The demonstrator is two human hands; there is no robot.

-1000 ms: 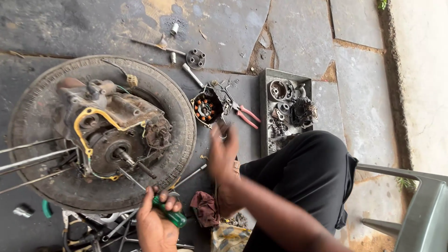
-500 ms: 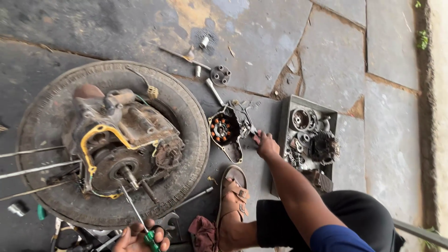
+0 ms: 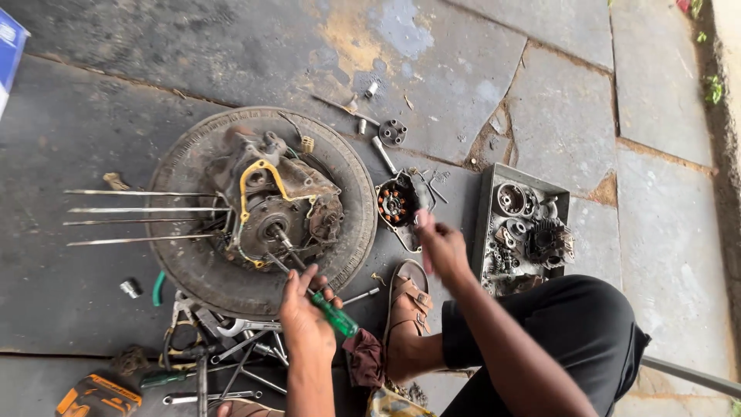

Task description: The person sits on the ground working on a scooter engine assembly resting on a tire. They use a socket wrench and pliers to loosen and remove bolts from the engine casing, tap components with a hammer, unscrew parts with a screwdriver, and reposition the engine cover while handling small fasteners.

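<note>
My left hand [image 3: 303, 313] grips a green-handled screwdriver [image 3: 333, 313] at the near rim of an old tyre [image 3: 189, 270]. The screwdriver's shaft slants up toward the shaft at the centre of a dirty engine block [image 3: 282, 205] lying in the tyre. My right hand [image 3: 441, 249] is blurred. It hovers just right of a round coil plate with copper windings [image 3: 397, 205] and left of a grey metal tray [image 3: 485, 202] of engine parts. Whether that hand holds anything is unclear.
Several long steel rods [image 3: 139, 210] stick out left from the engine. Spanners and loose tools [image 3: 224, 344] lie near my left hand, with a dark red rag [image 3: 363, 357] beside them. My sandalled foot [image 3: 409, 303] rests below the coil plate. Bolts and a round flange [image 3: 392, 132] lie beyond.
My left hand has come up from the picture's lower edge to the tyre rim with the screwdriver. My right hand has pulled back a little from the tray toward the coil plate.
</note>
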